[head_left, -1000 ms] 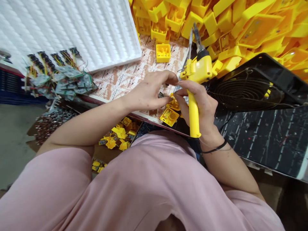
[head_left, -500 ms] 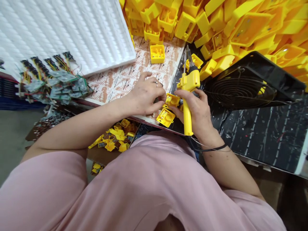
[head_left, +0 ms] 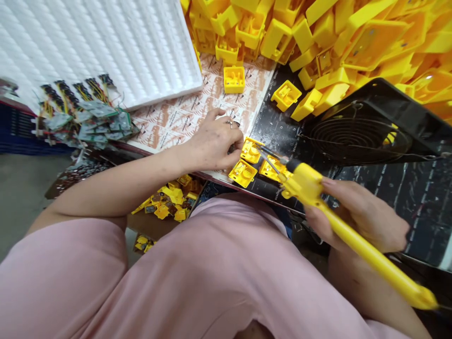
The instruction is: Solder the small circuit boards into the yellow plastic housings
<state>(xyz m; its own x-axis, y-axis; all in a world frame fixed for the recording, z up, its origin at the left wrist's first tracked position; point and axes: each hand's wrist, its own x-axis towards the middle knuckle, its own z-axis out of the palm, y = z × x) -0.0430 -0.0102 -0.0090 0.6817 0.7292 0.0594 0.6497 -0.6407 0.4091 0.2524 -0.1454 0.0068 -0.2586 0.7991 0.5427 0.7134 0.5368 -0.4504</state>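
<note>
The fingers (head_left: 236, 141) of the left hand (head_left: 213, 143) are curled and pinch the edge of a small yellow part (head_left: 251, 149) lying on the worktop (head_left: 183, 117). The right hand (head_left: 360, 214), wrapped tight round the soldering iron (head_left: 310, 186), has swung out to the right. The iron stood up a moment ago; now it lies low, tip at the part, so the joining looks under way.

Circuit boards (head_left: 95, 122), a white foam tray (head_left: 106, 42), heaped yellow shells (head_left: 318, 28) and a black fan (head_left: 353, 136) crowd close.
</note>
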